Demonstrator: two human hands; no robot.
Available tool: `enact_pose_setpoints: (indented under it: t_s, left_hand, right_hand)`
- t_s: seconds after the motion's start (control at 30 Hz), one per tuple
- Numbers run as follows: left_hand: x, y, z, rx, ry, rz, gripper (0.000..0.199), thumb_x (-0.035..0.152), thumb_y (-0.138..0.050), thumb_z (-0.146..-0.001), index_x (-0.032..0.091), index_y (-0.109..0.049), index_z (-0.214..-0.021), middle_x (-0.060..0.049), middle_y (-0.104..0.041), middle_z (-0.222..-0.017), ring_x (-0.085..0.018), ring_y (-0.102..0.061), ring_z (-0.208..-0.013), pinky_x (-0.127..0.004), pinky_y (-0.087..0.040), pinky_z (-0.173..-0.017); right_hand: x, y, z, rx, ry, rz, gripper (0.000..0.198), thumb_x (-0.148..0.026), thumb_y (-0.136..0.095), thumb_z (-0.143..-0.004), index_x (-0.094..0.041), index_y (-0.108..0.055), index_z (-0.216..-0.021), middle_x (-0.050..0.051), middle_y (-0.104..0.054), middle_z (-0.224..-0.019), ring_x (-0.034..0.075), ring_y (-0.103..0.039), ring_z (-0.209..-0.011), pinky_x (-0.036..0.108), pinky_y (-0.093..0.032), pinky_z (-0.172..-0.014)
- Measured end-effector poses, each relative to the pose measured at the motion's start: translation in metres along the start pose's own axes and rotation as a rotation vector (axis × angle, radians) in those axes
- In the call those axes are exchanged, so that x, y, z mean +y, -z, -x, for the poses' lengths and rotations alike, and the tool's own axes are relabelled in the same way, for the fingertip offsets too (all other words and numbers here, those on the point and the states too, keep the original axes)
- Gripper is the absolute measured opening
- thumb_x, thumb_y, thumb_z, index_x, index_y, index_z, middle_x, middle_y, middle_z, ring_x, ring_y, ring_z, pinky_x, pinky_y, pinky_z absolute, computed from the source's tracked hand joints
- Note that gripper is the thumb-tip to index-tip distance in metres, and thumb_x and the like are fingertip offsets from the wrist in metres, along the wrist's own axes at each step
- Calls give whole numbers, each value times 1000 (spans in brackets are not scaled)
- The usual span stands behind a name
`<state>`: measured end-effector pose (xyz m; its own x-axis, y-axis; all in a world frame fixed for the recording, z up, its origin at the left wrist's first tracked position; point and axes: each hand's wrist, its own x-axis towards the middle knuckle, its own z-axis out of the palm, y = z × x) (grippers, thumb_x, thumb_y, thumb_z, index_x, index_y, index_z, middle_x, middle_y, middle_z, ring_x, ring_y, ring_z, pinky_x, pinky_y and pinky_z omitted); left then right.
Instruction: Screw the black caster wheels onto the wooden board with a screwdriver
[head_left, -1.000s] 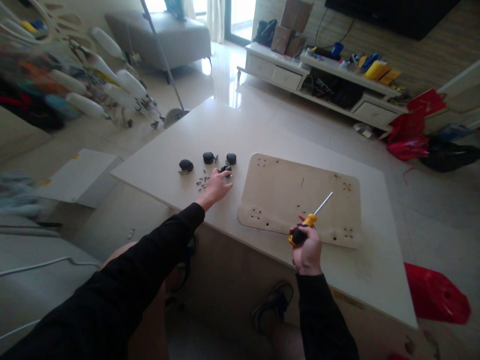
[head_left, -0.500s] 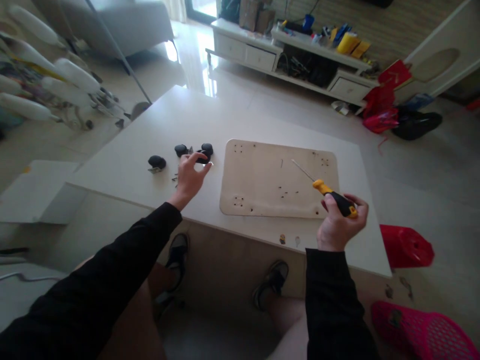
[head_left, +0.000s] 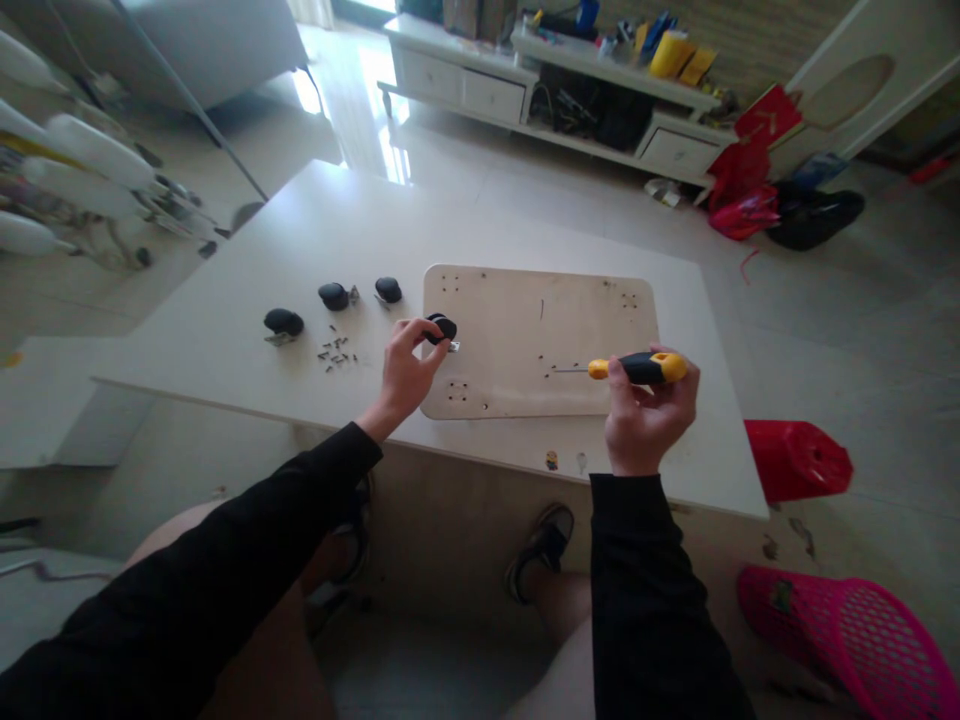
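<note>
Head cam | L hand [head_left: 407, 373] pinches caster [head_left: 441, 327] over board [head_left: 510, 310], prob. to leave metal plate [head_left: 454, 347] free | R hand [head_left: 645, 418] grips screwdriver [head_left: 637, 368], shaft pointing L | board flat on counter [head_left: 360, 215]

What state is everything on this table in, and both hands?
Left hand: closed on one caster
Held caster: gripped, unattached
Right hand: closed around screwdriver
Screwdriver: held, shaft pointing left
Three other casters: loose on the table
Screws: loose, mostly near those casters
Board: flat, no casters visibly attached
</note>
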<state>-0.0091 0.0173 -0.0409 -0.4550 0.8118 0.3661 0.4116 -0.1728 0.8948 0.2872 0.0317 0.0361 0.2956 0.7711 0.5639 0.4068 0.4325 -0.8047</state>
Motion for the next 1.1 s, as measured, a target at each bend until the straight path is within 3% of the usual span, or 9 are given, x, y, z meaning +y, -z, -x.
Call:
enact_pose_setpoints:
  t_s: [0.33, 0.63, 1.1]
  left_hand:
    - [14, -7, 8, -94, 39, -16, 10, 16, -73, -87, 22, -67, -91, -5, -63, -104, -19, -65, -102, -44, -60, -103]
    - [11, -4, 9, -114, 26, -25, 10, 15, -72, -88, 23, -68, -92, -4, -62, -102, -20, -65, -102, -46, -60, -103]
    - [9, 3, 8, -110, 13, -18, 9, 16, -71, -89, 23, -68, -94, -5, -62, -104, -20, -65, -103, -47, -60, -105]
  right_hand:
    - [-3, -15, 6, -82, -70, -84, 52, -47, -87, -79, -23, -62, -118, 3, -68, -112, 19, -80, -97, 32, -69, -76]
    - [5, -18, 12, -118, -27, -111, 51, -42, -88, -80, -24, -62, -120, 2, -69, -112, 19, -79, -98, 39, -70, -86]
    - [-4, -21, 11, -13, -44, -120, 53, -43, -91, -75, -23, -60, -114, 5, -62, -117, 20, -76, -101, 38, -70, -81]
